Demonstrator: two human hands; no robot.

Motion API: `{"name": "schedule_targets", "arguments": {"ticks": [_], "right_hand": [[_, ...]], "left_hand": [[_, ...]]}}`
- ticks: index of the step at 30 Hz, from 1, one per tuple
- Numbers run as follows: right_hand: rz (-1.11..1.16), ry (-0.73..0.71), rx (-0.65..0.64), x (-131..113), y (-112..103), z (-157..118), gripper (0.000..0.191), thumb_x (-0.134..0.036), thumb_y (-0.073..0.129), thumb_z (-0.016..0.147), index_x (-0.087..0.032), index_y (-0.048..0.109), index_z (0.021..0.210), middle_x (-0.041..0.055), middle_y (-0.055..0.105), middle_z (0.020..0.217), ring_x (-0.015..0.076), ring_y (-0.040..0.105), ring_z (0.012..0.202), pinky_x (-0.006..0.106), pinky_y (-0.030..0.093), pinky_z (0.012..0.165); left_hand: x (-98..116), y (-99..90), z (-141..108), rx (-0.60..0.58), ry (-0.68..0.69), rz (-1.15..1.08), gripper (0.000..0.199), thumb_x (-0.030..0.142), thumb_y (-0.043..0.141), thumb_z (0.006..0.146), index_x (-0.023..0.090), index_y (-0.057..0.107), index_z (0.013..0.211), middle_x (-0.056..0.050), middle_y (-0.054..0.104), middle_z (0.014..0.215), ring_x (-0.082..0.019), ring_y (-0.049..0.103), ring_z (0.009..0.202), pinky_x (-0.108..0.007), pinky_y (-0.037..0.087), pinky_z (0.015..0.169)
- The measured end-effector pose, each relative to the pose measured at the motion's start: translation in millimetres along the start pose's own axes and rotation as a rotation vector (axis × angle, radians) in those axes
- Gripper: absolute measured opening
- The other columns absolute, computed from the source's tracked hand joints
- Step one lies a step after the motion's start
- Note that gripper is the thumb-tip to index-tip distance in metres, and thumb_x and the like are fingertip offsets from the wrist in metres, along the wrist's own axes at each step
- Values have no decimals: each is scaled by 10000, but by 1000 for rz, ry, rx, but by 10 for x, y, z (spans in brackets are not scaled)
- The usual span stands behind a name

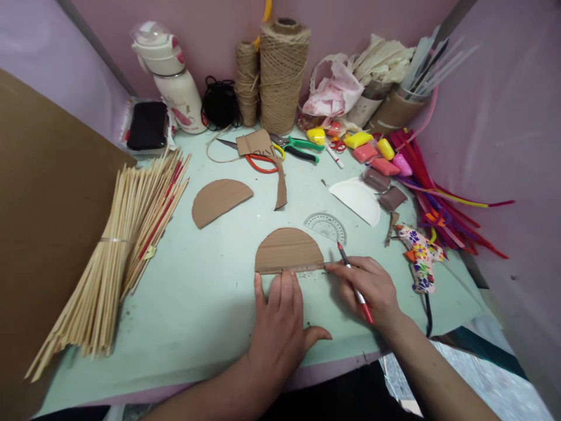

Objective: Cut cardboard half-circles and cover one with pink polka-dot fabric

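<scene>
A brown cardboard half circle (289, 248) lies on the table in front of me, its straight edge towards me. Along that edge lies a clear ruler (307, 269). My left hand (280, 316) is open, with its fingertips pressing on the ruler and its thumb stretched out to the right. My right hand (370, 289) holds a red pen (357, 287) between its fingers, and its index fingertip touches the ruler's right end. A clear protractor (326, 227) lies just beyond the half circle. A second cardboard half circle (221, 200) lies further left.
Wooden sticks (96, 263) lie at the left. Scissors (263, 164), pliers (302, 146), twine spools (284, 79) and a bottle (175, 88) are at the back. A white half circle (357, 197), clay packs (366, 153), pipe cleaners (442, 216) and a flowered glue gun (423, 260) are at the right.
</scene>
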State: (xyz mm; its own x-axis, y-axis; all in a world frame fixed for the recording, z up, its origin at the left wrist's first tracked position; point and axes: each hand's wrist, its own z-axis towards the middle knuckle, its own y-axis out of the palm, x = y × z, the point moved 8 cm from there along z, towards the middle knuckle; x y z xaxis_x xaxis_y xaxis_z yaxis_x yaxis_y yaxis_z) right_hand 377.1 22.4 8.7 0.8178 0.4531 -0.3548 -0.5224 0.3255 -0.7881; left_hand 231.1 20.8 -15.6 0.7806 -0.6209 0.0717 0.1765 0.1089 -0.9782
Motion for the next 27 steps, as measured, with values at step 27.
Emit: {"name": "schedule_targets", "arguments": {"ticks": [27], "right_hand": [[151,124,40,-5,-141,117,413,-49,534,841,-246,638,1188,49,721,860,206,644,808,327,507,707]], "left_hand": [[15,-34,-9,14,67,35,965,845,459,675,22,648,1141,-243,590,1267,-346,512,1160,-658,333,1052]]}}
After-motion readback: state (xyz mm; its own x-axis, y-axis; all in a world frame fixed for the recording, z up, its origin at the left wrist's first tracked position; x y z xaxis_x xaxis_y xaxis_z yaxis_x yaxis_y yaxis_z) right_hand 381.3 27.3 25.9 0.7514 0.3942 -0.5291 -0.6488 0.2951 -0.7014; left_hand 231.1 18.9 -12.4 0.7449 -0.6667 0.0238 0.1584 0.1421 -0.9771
